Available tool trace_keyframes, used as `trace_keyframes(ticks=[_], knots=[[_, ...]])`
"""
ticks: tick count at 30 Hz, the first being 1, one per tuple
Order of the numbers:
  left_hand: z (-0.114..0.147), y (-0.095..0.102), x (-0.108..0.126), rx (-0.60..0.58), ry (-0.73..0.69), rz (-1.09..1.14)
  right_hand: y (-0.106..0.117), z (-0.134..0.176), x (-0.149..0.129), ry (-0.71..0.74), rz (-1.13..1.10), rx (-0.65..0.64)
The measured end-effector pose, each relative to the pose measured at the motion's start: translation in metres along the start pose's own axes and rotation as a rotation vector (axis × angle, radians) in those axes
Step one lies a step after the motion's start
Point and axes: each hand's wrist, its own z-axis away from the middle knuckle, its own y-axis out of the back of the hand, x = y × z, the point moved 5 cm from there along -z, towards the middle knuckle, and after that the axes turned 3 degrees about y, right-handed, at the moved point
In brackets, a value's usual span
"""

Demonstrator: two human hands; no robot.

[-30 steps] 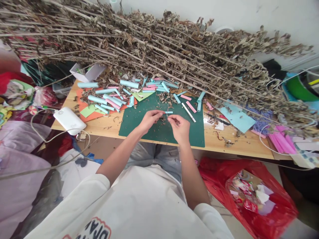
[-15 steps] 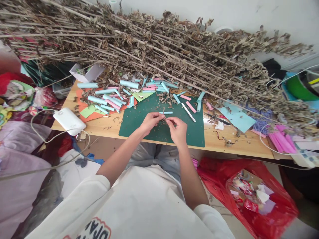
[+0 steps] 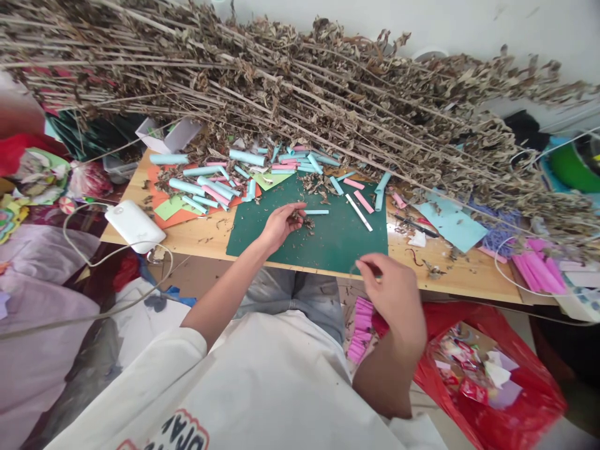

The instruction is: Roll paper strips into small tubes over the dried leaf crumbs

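Note:
My left hand [image 3: 282, 226] is over the green cutting mat [image 3: 253, 234], its fingers curled around a small clump of dried leaves [image 3: 295, 216]. Beside those fingertips lies a thin blue paper tube [image 3: 317, 212], with leaf crumbs on the mat below. My right hand [image 3: 396, 297] is at the mat's front right corner, beyond the table edge. Its thumb and forefinger are pinched together; a faint thin bit shows at the tips, too small to name. A white stick [image 3: 359, 212] and a pink paper tube [image 3: 363, 201] lie on the mat between the hands and the leaf pile.
Long dried stalks with leaves [image 3: 300, 87] stretch across the back. Several blue paper tubes [image 3: 187, 186] lie at the left near a white power bank [image 3: 134, 226] with its cable. A red plastic bag [image 3: 525, 400] of scraps stands below right; a black pen [image 3: 417, 226] lies right.
My hands were together over the mat's middle. My right hand has moved away to the right and towards me, past the table edge. The left has stayed nearby with leaves in its fingers.

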Motion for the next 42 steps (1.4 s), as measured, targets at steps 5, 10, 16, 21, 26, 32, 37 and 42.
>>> trace_keyframes(ticks=[5,10,16,21,26,32,37,42], knots=[[-0.003,-0.002,-0.004,-0.003,0.061,0.171,0.017,0.026,0.052,-0.265,0.308,-0.18],[0.001,-0.011,-0.006,-0.039,0.069,0.188,-0.003,-0.01,0.002,-0.037,-0.137,-0.007],[0.005,-0.013,-0.01,-0.094,0.076,0.123,-0.041,-0.064,-0.047,0.154,-0.21,0.021],[0.004,-0.012,-0.013,-0.046,0.082,0.185,-0.067,-0.083,-0.056,0.208,-0.148,0.108],[0.003,-0.019,-0.014,-0.029,0.102,0.346,-0.089,-0.084,-0.06,0.212,-0.092,0.174],[0.002,-0.022,-0.014,0.025,0.125,0.439,-0.092,-0.082,-0.058,0.254,-0.176,0.214],[0.002,-0.021,-0.014,0.062,0.114,0.478,-0.088,-0.079,-0.059,0.339,-0.197,0.149],[0.004,-0.026,-0.016,0.05,0.166,0.458,-0.098,-0.08,-0.058,0.385,-0.181,0.176]])
